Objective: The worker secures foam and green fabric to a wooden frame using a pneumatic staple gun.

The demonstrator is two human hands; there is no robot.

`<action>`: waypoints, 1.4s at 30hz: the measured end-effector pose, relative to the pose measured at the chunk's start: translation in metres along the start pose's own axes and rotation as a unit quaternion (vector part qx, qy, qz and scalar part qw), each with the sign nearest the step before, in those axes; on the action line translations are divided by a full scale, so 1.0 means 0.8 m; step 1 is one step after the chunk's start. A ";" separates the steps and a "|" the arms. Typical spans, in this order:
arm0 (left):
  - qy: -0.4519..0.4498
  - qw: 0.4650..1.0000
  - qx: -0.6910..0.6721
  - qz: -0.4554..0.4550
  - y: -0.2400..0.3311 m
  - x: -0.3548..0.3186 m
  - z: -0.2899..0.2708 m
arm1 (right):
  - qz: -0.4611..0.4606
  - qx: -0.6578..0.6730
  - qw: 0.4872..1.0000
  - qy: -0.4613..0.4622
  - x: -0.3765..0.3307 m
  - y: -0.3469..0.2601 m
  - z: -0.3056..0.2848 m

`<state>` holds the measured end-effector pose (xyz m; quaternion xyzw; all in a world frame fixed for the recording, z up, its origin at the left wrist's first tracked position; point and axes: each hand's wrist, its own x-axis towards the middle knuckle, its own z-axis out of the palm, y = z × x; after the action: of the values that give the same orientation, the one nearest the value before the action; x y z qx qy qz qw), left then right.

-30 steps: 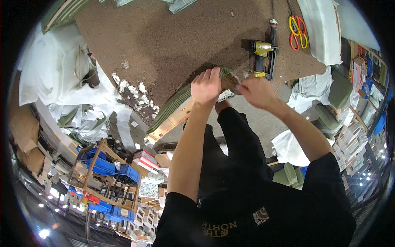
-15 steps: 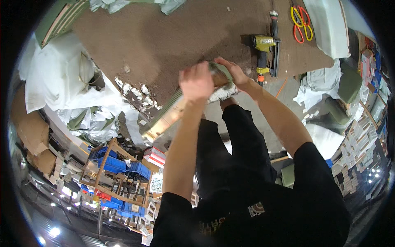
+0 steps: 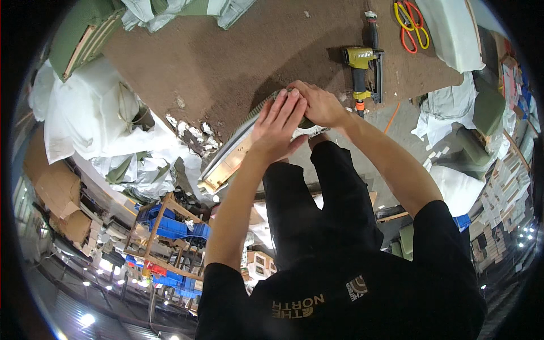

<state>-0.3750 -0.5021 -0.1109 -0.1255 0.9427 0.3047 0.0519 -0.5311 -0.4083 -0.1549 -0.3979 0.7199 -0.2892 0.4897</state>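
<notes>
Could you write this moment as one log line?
left hand: laid over wooden piece | right hand: at its right end | brown surface: yellow-black tool, scissors

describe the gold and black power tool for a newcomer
On the wide brown work surface, look right of the right hand. The gold and black pistol-shaped power tool lies there, its black grip setting it apart from the red and yellow scissor handles.

Grn ribbed fabric (image 3: 247,123), ylw/blk stapler (image 3: 359,78)

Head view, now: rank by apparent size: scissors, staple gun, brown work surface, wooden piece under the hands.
Largest to smallest:
1. Brown work surface
2. Wooden piece, partly hidden
3. Staple gun
4. Scissors
</notes>
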 end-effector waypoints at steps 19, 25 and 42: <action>-0.014 0.991 0.106 0.084 -0.020 -0.017 0.010 | 0.338 -0.065 0.816 0.464 -0.035 0.159 0.038; 0.027 0.993 0.071 0.093 -0.004 -0.022 0.029 | 0.411 -0.204 0.833 0.308 0.000 0.155 -0.011; 0.138 0.984 0.044 0.104 0.009 -0.029 0.043 | 0.022 -0.180 0.976 -0.125 -0.064 -0.079 -0.156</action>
<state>-0.3536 -0.4717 -0.1306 -0.0649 0.9612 0.2468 -0.1049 -0.6189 -0.3938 -0.0358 -0.4966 0.7018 -0.0925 0.5023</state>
